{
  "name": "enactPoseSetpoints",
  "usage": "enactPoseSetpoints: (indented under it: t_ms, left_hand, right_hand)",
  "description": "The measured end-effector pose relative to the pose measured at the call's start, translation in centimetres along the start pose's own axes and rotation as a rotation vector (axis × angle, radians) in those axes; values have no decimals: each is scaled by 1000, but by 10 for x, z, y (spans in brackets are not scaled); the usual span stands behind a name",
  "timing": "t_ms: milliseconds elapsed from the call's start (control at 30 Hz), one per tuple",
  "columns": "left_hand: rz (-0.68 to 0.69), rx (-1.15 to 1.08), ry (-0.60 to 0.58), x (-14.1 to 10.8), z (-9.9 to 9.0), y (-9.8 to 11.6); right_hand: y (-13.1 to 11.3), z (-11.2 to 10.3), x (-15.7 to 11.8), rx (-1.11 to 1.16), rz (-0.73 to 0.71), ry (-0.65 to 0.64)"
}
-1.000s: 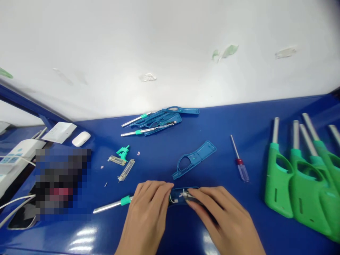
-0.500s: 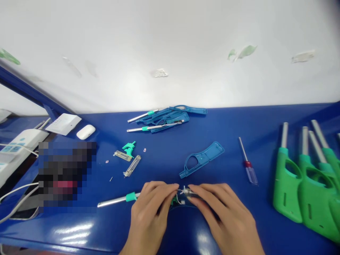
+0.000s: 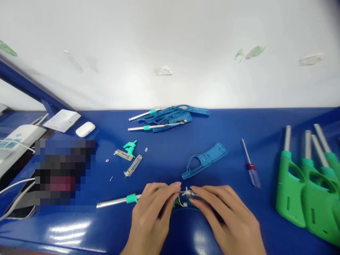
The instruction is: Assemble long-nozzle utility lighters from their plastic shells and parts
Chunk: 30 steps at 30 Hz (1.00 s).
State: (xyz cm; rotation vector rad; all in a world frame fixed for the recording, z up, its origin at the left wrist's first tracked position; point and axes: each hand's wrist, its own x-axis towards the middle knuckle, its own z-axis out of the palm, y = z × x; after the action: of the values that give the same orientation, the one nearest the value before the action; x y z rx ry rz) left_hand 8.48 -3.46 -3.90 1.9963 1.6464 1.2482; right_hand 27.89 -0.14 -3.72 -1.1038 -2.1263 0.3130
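Note:
My right hand [image 3: 225, 209] pinches a clear lighter fuel tank [image 3: 189, 193] with a small white valve end pointing left. My left hand [image 3: 155, 209] is closed, thumb and forefinger pinching a thin tube [image 3: 182, 192] beside that valve. Below both hands lies an opened gas lighter, its metal barrel [image 3: 111, 202] with a green collar [image 3: 131, 198] sticking out to the left. A white wire [image 3: 181, 202] curls between the hands. Fingers hide most of the lighter's body. Just beyond is a loose blue handle half [image 3: 212, 157].
Two clear tanks [image 3: 133, 165] and a green trigger [image 3: 130, 146] lie left of centre. Blue lighter parts [image 3: 170, 118] are piled by the wall. A screwdriver [image 3: 253, 175] and several green lighters [image 3: 290, 194] are on the right. A white case [image 3: 85, 129] and cables stand left.
The view has shifted slightly. Both hands keep their pinch close together, the tube still by the tank's valve; the right hand's tank looks slightly more tilted.

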Motion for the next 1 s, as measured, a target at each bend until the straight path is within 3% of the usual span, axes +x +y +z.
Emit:
enactPoseSetpoints:
  t_ms: [500,1000]
  left_hand:
    - [9,18,-25,0,0,3]
    - [57,13,-53,-2,1,0]
  right_hand:
    - [0,-1,0,8,-1,1]
    - [-1,-4,5,-47,-92,6]
